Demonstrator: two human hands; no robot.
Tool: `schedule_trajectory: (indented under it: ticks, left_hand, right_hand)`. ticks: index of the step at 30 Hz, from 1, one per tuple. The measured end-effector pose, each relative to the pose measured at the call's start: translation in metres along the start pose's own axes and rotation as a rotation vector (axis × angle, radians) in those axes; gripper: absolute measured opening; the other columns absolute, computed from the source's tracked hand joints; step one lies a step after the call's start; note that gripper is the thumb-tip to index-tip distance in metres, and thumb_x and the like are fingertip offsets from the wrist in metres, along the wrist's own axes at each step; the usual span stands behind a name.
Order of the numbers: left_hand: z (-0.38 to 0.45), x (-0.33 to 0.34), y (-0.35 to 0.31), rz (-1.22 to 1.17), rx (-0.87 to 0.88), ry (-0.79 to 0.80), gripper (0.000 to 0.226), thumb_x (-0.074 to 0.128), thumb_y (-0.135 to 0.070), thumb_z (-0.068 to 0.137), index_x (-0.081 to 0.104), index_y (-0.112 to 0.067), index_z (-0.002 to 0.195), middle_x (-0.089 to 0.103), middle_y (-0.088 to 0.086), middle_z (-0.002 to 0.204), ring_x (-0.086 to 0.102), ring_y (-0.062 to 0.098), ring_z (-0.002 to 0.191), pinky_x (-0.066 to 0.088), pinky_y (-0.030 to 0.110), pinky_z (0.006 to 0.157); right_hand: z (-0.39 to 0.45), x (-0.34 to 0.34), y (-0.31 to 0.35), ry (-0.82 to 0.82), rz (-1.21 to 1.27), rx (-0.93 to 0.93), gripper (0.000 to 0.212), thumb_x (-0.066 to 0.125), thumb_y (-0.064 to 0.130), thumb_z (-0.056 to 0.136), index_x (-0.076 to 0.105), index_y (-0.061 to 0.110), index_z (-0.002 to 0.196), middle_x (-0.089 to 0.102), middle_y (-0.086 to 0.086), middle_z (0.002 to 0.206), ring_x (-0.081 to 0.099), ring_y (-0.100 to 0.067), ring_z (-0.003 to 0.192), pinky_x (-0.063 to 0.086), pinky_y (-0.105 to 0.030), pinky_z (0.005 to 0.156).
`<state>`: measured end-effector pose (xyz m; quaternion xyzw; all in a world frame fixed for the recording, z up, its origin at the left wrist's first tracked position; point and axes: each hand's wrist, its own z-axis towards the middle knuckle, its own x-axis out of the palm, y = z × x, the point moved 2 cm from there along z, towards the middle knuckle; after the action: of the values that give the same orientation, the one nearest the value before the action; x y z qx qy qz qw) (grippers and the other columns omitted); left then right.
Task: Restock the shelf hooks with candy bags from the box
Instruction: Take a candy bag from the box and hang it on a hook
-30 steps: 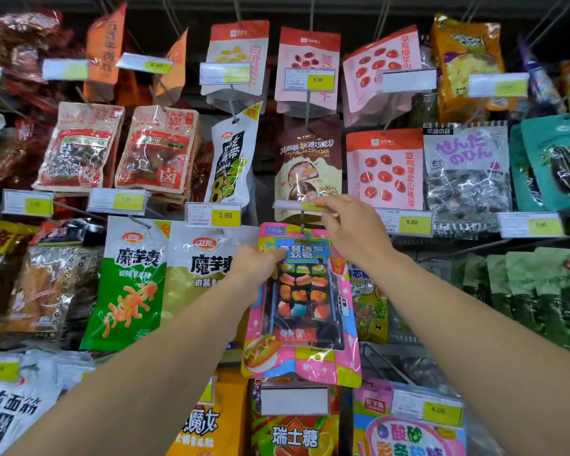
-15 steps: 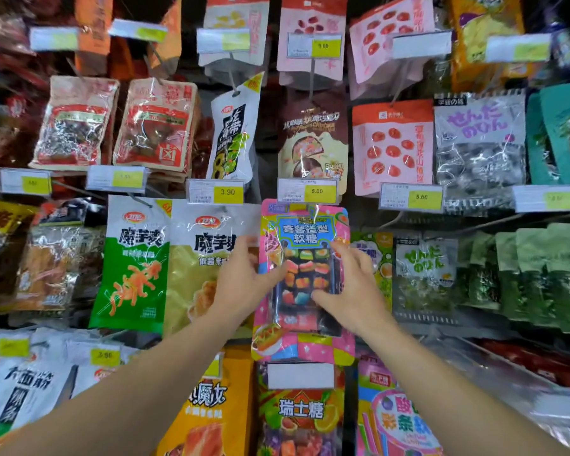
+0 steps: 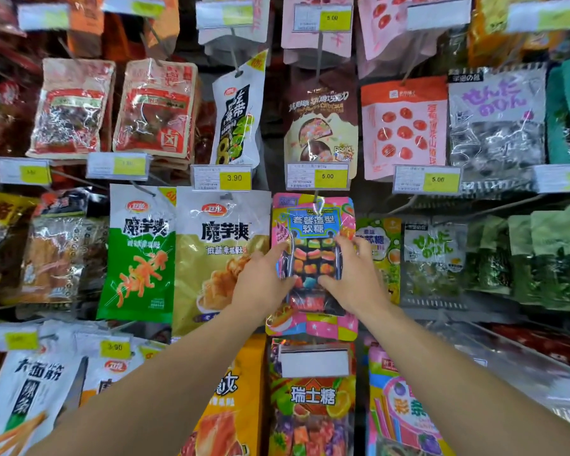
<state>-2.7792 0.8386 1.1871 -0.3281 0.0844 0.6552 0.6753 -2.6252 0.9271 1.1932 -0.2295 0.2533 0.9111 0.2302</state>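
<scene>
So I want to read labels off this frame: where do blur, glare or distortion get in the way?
Head view: middle sharp, the 5.00 tag above the pink candy bag reads; edge tags smear; wide-angle bows the rows; glare streaks the clear red packs.

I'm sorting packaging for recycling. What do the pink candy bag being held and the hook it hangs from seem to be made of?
The pink candy bag looks like glossy printed plastic film with a clear window: it shows glare streaks, wrinkles, and sweets through the middle. The hook appears to be thin metal wire, grey and slim, though mostly hidden behind the price tag. Both the left hand and right hand grip the bag.
</scene>
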Motion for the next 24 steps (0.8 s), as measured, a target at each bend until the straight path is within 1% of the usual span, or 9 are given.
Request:
schedule_trajectory:
  ticks: [3,7,9,11,13,16,18,21,24]
  left_hand:
    - [-0.001,0.007,0.001,0.019,-0.005,0.046,0.079,0.069,-0.034,0.088,0.023,-0.034,0.152,0.053,0.013,0.128,0.065,0.028,0.095,0.054,0.036,0.081]
    - [-0.007,0.01,0.003,0.054,0.018,0.133,0.091,0.069,-0.031,0.084,0.011,-0.035,0.155,0.052,0.014,0.124,0.063,0.033,0.097,0.054,0.04,0.081]
    - [-0.011,0.009,0.006,0.043,0.024,0.128,0.088,0.068,-0.031,0.083,0.015,-0.033,0.154,0.046,0.012,0.133,0.062,0.035,0.103,0.054,0.043,0.083]
    - [-0.015,0.005,0.01,0.006,0.025,0.097,0.083,0.067,-0.031,0.082,0.022,-0.031,0.152,0.035,0.008,0.144,0.06,0.036,0.109,0.053,0.046,0.085]
    - [-0.019,0.001,0.014,-0.012,0.051,0.06,0.079,0.068,-0.031,0.081,0.028,-0.027,0.149,0.033,0.006,0.144,0.058,0.035,0.111,0.053,0.047,0.086]
    - [-0.027,-0.008,0.018,-0.067,0.117,0.021,0.075,0.069,-0.029,0.082,0.034,-0.019,0.148,0.036,0.008,0.145,0.052,0.033,0.12,0.049,0.043,0.094]
    - [-0.036,-0.015,0.024,-0.115,0.153,0.007,0.072,0.071,-0.03,0.082,0.04,-0.015,0.146,0.042,0.009,0.142,0.049,0.03,0.124,0.045,0.039,0.099]
    - [-0.057,-0.023,0.035,-0.196,0.152,-0.004,0.064,0.071,-0.033,0.083,0.049,-0.014,0.14,0.053,0.01,0.133,0.055,0.029,0.117,0.046,0.036,0.097]
    - [-0.089,-0.032,0.047,-0.244,0.144,0.044,0.06,0.07,-0.03,0.082,0.052,-0.014,0.137,0.059,0.013,0.128,0.056,0.031,0.116,0.044,0.036,0.094]
  right_hand:
    - [0.0,0.006,-0.004,-0.026,-0.023,-0.003,0.079,0.075,0.036,0.085,0.028,0.033,0.148,0.017,0.004,0.156,0.059,-0.031,0.117,0.054,-0.044,0.091]
    - [-0.004,0.007,-0.01,-0.057,-0.055,0.008,0.08,0.073,0.041,0.085,0.024,0.037,0.149,0.016,0.005,0.155,0.06,-0.03,0.112,0.057,-0.043,0.082]
    - [-0.008,0.006,-0.01,-0.06,-0.088,-0.002,0.082,0.072,0.044,0.084,0.024,0.034,0.149,0.018,0.003,0.153,0.059,-0.03,0.113,0.056,-0.042,0.082]
    - [-0.015,0.004,-0.009,-0.055,-0.107,0.001,0.083,0.073,0.044,0.083,0.024,0.033,0.149,0.018,0.002,0.153,0.055,-0.031,0.12,0.055,-0.044,0.087]
    - [-0.023,0.002,-0.004,-0.053,-0.137,0.01,0.085,0.073,0.044,0.082,0.022,0.034,0.149,0.017,0.002,0.155,0.048,-0.032,0.128,0.053,-0.045,0.091]
    - [-0.037,-0.004,0.008,-0.058,-0.19,0.004,0.084,0.073,0.043,0.083,0.024,0.031,0.15,0.018,-0.001,0.155,0.039,-0.03,0.136,0.051,-0.045,0.094]
    - [-0.049,-0.008,0.018,-0.068,-0.195,0.0,0.081,0.072,0.042,0.084,0.028,0.029,0.15,0.022,-0.003,0.156,0.036,-0.031,0.138,0.047,-0.047,0.1]
    - [-0.075,-0.007,0.034,-0.064,-0.182,0.007,0.076,0.073,0.04,0.084,0.035,0.025,0.148,0.031,-0.005,0.151,0.038,-0.031,0.136,0.043,-0.046,0.106]
    - [-0.112,0.003,0.048,-0.015,-0.196,-0.01,0.07,0.07,0.038,0.086,0.04,0.02,0.146,0.036,-0.006,0.148,0.042,-0.032,0.13,0.043,-0.044,0.103]
